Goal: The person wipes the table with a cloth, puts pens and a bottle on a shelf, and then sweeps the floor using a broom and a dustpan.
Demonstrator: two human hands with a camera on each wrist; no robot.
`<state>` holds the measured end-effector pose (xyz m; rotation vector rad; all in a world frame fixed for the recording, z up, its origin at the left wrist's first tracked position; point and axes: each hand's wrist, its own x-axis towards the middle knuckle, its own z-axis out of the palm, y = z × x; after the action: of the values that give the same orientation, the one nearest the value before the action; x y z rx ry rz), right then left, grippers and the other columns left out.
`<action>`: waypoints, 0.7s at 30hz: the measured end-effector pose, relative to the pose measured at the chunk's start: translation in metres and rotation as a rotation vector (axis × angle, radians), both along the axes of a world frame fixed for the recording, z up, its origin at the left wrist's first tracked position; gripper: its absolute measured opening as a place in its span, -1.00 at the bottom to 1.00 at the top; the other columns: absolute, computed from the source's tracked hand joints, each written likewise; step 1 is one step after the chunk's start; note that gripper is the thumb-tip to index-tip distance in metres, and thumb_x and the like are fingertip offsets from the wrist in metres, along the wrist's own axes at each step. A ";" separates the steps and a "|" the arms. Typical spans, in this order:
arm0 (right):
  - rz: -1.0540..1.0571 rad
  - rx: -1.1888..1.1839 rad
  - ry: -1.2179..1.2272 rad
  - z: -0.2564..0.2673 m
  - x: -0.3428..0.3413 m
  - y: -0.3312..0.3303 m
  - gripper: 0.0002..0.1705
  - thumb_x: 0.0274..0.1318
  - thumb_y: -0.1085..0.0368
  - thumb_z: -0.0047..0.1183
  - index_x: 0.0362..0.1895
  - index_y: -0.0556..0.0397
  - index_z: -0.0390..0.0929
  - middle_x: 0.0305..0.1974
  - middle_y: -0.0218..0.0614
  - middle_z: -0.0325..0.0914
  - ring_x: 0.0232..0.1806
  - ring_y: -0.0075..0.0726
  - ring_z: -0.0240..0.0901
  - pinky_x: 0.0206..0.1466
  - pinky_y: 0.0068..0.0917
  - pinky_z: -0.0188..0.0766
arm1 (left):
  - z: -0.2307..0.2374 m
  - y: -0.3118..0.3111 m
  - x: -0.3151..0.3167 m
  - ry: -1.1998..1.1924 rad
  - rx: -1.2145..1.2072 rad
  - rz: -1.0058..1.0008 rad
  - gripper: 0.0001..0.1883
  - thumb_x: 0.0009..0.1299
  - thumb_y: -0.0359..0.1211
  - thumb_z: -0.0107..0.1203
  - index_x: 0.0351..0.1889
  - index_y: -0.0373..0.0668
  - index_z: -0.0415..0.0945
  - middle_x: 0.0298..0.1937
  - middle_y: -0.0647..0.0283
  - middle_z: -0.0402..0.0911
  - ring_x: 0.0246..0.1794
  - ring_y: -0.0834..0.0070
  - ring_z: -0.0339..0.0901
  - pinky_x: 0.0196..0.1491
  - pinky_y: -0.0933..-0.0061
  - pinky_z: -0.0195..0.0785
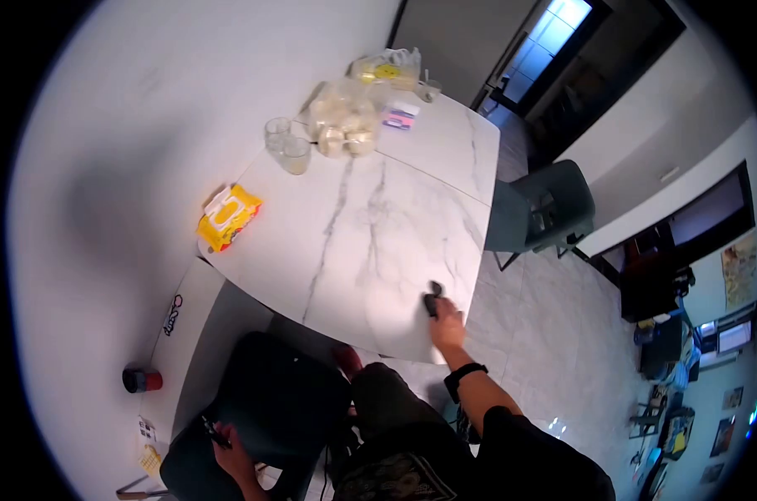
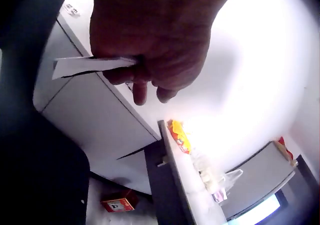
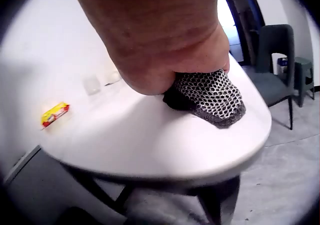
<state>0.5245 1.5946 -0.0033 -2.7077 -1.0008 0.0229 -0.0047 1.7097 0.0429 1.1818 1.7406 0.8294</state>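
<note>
On the white marble-patterned table (image 1: 395,242), my right hand (image 1: 448,327) holds a dark cloth (image 1: 431,302) near the rounded right corner. The right wrist view shows this cloth (image 3: 210,96) with a pale mesh face and a black border, bunched under the palm against the tabletop. Low at the left, my left hand (image 1: 235,459) is over the dark chair (image 1: 274,401), well apart from the table. Between its fingers it grips a thin flat piece (image 2: 92,66), white with a dark edge; the rest of it is hidden in the hand.
A yellow wipes pack (image 1: 230,219) lies at the table's left edge. Two glasses (image 1: 296,156) and filled plastic bags (image 1: 342,117) stand farther back, beside a small pink-and-white packet (image 1: 400,116). Another chair (image 1: 549,204) is at the right. A dark-and-red cup (image 1: 142,381) stands on the white ledge.
</note>
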 end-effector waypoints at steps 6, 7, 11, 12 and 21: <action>0.545 0.027 0.120 0.032 -0.090 0.027 -0.48 -0.11 0.36 0.05 0.07 -0.15 0.45 0.08 -0.34 0.39 -0.12 0.04 0.39 -0.11 -0.18 0.51 | 0.025 0.008 0.034 -0.087 0.076 -0.085 -0.60 0.37 -0.40 0.09 0.14 -0.37 0.36 -0.17 0.19 0.59 -0.11 0.51 0.49 0.01 0.50 0.31; 0.634 0.049 0.099 0.038 -0.090 0.029 -0.52 -0.04 0.35 0.01 0.07 -0.15 0.45 0.05 -0.34 0.40 -0.14 0.02 0.41 -0.17 -0.17 0.53 | 0.029 0.006 0.041 -0.099 0.078 -0.084 -0.60 0.37 -0.39 0.09 0.13 -0.36 0.37 -0.17 0.20 0.59 -0.11 0.52 0.48 0.00 0.51 0.31; 0.643 -0.062 0.001 0.040 -0.035 0.002 -0.64 0.09 0.30 -0.08 0.03 -0.09 0.43 0.04 -0.28 0.40 -0.12 0.01 0.42 -0.21 -0.15 0.51 | 0.031 -0.017 0.032 0.025 0.068 -0.004 -0.63 0.37 -0.39 0.09 0.10 -0.35 0.39 -0.23 0.22 0.59 -0.22 0.56 0.48 -0.11 0.51 0.34; 0.515 -0.062 -0.039 0.026 -0.008 -0.012 -0.69 0.16 0.30 -0.14 0.00 -0.07 0.43 0.03 -0.26 0.41 -0.12 0.02 0.42 -0.21 -0.14 0.49 | 0.016 -0.028 0.019 0.019 0.123 0.025 -0.64 0.37 -0.38 0.08 0.10 -0.33 0.39 -0.25 0.23 0.59 -0.30 0.59 0.47 -0.20 0.54 0.35; 0.034 0.329 0.127 0.028 0.258 -0.013 -0.51 -0.06 0.32 0.08 0.07 0.02 0.45 0.08 -0.11 0.42 0.04 0.12 0.38 0.05 -0.04 0.34 | 0.121 -0.120 0.147 0.002 -0.195 0.399 -0.65 0.35 -0.27 0.13 0.03 -0.26 0.54 -0.06 -0.06 0.58 -0.18 0.25 0.56 -0.24 0.27 0.49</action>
<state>0.7822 1.5819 0.0250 -2.3606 -0.9225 0.0330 0.1419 1.5900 0.1643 0.7165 2.0424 0.8619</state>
